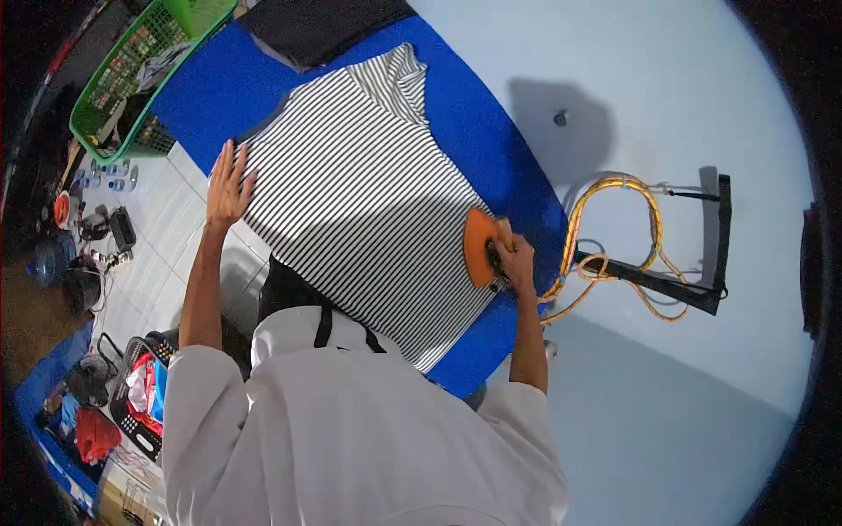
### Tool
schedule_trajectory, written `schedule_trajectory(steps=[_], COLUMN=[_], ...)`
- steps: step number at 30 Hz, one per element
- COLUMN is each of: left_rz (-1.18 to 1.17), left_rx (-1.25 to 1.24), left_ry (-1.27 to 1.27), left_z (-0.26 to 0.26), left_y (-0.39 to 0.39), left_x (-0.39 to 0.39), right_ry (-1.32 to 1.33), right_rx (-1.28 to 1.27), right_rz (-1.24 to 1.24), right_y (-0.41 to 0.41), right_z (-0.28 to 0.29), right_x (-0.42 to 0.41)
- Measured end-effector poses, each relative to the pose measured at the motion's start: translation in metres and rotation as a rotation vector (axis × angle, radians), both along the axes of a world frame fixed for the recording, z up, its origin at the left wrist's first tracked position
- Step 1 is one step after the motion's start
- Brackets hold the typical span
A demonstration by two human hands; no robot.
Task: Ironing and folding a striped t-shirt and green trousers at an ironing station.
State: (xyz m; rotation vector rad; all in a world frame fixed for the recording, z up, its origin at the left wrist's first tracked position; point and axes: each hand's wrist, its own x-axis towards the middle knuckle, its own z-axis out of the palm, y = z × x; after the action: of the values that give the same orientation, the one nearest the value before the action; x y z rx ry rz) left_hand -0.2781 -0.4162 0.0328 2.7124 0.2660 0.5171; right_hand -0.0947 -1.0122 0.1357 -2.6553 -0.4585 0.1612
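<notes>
A black-and-white striped T-shirt (pixel 355 210) lies spread on a blue ironing surface (pixel 520 177), its near hem hanging towards my body. My right hand (pixel 516 263) grips the handle of an orange clothes iron (pixel 477 248), which rests along the shirt's right edge. At the left, my left hand (pixel 230 187) lies flat with fingers extended on the shirt's edge, near its dark neckline or trim (pixel 263 121). The underside of the iron is hidden from me.
A yellow-orange cord (pixel 572 243) loops from a black wall bracket (pixel 658 279) on the right. Dark folded cloth (pixel 322 29) lies at the far end. A green basket (pixel 112 85) stands far left; a black basket of clothes (pixel 141 394) and a blue bin (pixel 56 460) stand lower left.
</notes>
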Motion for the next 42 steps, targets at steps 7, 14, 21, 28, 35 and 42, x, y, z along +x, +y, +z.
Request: schedule_trajectory(steps=[7,14,21,28,35,42], left_rz=[0.067,0.084,0.070,0.019,0.019,0.076], left_rx=[-0.037,-0.200,-0.307,-0.339,-0.331,-0.281], left_ry=[0.108,0.136,0.131,0.173,0.195,0.029], left_z=[0.010,0.002,0.000,0.001,0.005,-0.015], left_y=[0.010,0.033,0.041,0.052,0.055,0.040], left_x=[-0.012,-0.029,-0.033,-0.033,-0.038,-0.040], right_ry=[-0.106,-0.125,0.072,0.124,0.252,0.145], right_rx=[-0.015,0.031,0.007,-0.026,-0.034,0.105], right_rz=[0.118,0.196,0.451,0.414,0.180,-0.055], right_y=[0.095,0.203,0.343,0.474,0.469,0.302], right_z=[-0.008,-0.010,0.003,0.002,-0.001,0.015], right_x=[0.033,0.062,0.086,0.104,0.087,0.009])
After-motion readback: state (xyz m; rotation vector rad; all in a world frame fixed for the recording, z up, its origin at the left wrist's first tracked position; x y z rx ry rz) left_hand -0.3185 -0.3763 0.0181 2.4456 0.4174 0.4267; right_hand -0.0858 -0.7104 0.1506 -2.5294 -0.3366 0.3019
